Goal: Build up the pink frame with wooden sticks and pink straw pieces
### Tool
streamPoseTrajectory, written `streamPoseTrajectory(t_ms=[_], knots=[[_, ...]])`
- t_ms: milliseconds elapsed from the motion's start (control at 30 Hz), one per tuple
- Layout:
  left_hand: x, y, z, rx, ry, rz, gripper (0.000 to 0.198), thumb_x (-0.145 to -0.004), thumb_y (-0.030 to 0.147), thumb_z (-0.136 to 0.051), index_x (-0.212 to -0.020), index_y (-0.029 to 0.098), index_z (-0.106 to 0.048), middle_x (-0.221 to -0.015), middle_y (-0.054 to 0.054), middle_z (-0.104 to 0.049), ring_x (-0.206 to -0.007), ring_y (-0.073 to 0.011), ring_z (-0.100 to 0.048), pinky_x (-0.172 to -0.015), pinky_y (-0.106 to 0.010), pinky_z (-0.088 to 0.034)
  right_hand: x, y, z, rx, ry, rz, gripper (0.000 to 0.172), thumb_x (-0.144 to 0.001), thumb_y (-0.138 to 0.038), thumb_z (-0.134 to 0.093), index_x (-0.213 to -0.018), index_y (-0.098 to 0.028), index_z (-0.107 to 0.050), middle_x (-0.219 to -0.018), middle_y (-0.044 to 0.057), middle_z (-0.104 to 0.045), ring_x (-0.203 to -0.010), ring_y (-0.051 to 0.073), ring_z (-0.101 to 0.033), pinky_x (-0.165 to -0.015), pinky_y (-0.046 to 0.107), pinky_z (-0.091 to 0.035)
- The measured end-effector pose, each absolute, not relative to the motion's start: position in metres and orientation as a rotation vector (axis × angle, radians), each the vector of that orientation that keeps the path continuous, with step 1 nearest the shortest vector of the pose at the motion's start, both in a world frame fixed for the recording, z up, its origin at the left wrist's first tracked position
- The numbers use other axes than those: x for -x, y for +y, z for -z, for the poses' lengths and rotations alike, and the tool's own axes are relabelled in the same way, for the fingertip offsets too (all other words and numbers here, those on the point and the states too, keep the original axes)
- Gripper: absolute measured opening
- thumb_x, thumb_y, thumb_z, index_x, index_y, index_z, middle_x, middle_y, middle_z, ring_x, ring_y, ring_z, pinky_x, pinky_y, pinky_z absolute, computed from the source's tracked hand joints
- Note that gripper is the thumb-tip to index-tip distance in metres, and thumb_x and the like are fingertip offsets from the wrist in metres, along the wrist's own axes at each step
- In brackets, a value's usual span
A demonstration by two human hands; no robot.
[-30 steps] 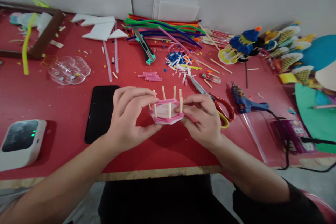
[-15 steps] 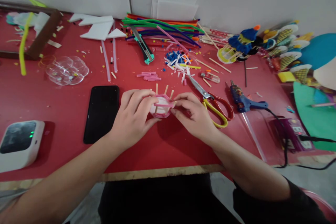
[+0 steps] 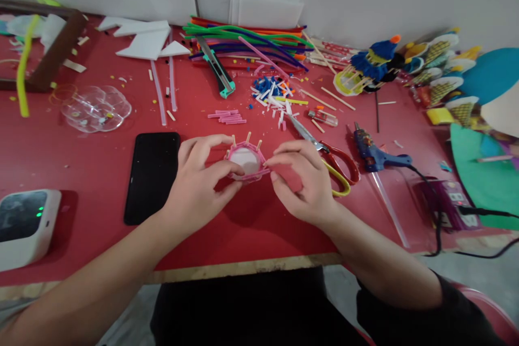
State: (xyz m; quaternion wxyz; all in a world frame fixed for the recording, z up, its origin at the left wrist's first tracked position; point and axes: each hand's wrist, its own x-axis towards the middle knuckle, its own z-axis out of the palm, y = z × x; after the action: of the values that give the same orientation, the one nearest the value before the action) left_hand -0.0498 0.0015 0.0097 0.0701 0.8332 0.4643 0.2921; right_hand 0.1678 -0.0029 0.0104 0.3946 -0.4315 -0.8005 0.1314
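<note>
Between my hands is a small round craft piece point(image 3: 246, 160), with a white base, a pink rim and several short wooden sticks standing up around it. My left hand point(image 3: 198, 181) grips its left side, thumb and fingers closed on the rim. At the near edge lies a pink strip point(image 3: 256, 175). My right hand point(image 3: 304, 181) has its thumb and fingertips closed at the right end of the strip, touching the rim. Scissors point(image 3: 330, 159) with red and yellow handles lie just beyond my right hand.
Left of my left hand lies a black phone point(image 3: 152, 178). Behind the piece are cut pink tubes point(image 3: 227, 117), a box cutter point(image 3: 217, 70) and coloured pipe cleaners point(image 3: 251, 38). To the right are a blue glue gun point(image 3: 375, 154) and its cord. A white device point(image 3: 30, 227) sits at left.
The craft piece has tilted, so its white base shows more fully. The pink strip has gone from across its middle to its near edge. My right fingers have shifted slightly.
</note>
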Motion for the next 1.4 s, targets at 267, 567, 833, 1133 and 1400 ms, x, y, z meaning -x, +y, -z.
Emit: streamPoseTrajectory(t_ms=[267, 567, 833, 1133, 1400], knots=[[0.048, 0.001, -0.005, -2.559, 1.36, -0.896, 0.007, -0.083, 0.021, -0.066, -0.084, 0.024, -0.072, -0.125, -0.009, -0.06, -0.112, -0.0307, -0.055, -0.096, -0.05, -0.043, -0.161, -0.004, -0.002, 1.026, -2.119, -0.156, 0.009, -0.086, -0.017, -0.062, -0.089, -0.023, -0.068, -0.105, 0.005, -0.061, -0.1, 0.022, -0.058, -0.088, 0.041, -0.044], [0.045, 0.0, -0.003, -2.535, 1.374, -0.94, 0.008, -0.084, 0.032, -0.07, -0.084, 0.025, -0.073, -0.121, -0.01, -0.062, -0.11, -0.0292, -0.055, -0.095, -0.048, -0.045, -0.153, -0.021, -0.009, 1.069, -2.145, 0.144, 0.016, -0.083, -0.013, -0.063, -0.097, -0.019, -0.069, -0.091, 0.006, -0.066, -0.082, 0.02, -0.06, -0.076, 0.036, -0.052], [0.042, -0.002, 0.0, -2.471, 1.418, -0.994, 0.006, -0.083, 0.029, -0.07, -0.082, 0.024, -0.069, -0.121, -0.009, -0.062, -0.109, -0.0284, -0.057, -0.09, -0.046, -0.05, -0.155, -0.039, -0.022, 1.139, -2.288, 0.081, 0.031, -0.084, -0.016, -0.061, -0.114, -0.011, -0.07, -0.109, 0.015, -0.06, -0.1, 0.026, -0.057, -0.089, 0.042, -0.052], [0.042, -0.001, 0.001, -2.476, 1.559, -0.977, 0.008, -0.083, 0.029, -0.07, -0.081, 0.022, -0.067, -0.119, -0.011, -0.063, -0.103, -0.0288, -0.06, -0.092, -0.049, -0.049, -0.148, -0.046, -0.013, 1.33, -2.456, 0.045, 0.054, -0.089, -0.026, -0.056, -0.141, -0.015, -0.05, -0.133, 0.019, -0.048, -0.116, 0.035, -0.048, -0.092, 0.052, -0.05], [0.043, -0.003, -0.001, -2.436, 1.552, -0.918, 0.006, -0.084, 0.022, -0.064, -0.085, 0.025, -0.068, -0.121, -0.008, -0.061, -0.108, -0.0311, -0.056, -0.093, -0.052, -0.047, -0.146, -0.047, -0.006, 1.334, -2.46, 0.069, 0.06, -0.087, -0.029, -0.059, -0.145, -0.019, -0.045, -0.14, 0.018, -0.047, -0.118, 0.036, -0.046, -0.096, 0.056, -0.047]])
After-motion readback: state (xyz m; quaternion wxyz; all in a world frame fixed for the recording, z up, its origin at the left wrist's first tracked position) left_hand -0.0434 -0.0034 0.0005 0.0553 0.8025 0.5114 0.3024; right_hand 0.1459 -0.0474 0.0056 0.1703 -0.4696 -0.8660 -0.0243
